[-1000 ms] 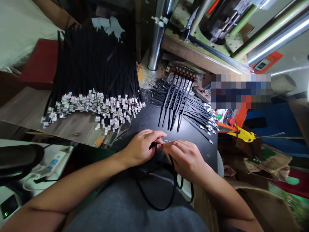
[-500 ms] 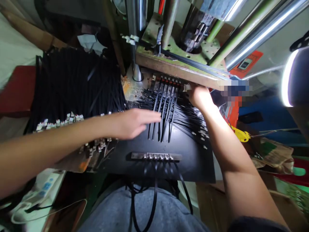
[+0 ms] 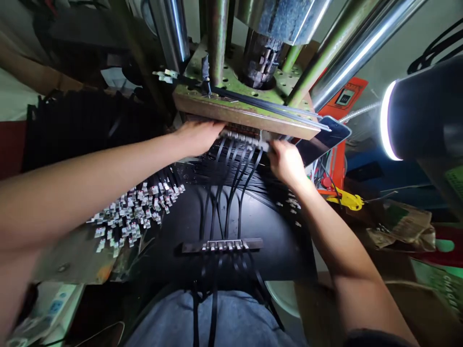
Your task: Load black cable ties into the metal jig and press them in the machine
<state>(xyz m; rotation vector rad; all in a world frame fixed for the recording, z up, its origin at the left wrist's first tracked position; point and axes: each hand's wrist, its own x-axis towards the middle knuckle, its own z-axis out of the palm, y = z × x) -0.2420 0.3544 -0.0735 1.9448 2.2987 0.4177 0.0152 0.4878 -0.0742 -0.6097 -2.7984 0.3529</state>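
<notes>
Over the desk [image 3: 289,253], just below the press plate [image 3: 246,114], our left hand [image 3: 202,137] is by one end of the cabled bar [image 3: 243,139], grip unclear; our right hand [image 3: 285,156] grasps the other; we're apparently positioning it; next calls for keeping it level.

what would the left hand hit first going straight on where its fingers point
Likely the left end of the metal strip, which the left hand may be touching; depth there is unclear.

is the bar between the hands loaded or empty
Loaded: black cables run down from along the bar, with the right hand at one end. Blur hides how each cable is seated.
</notes>
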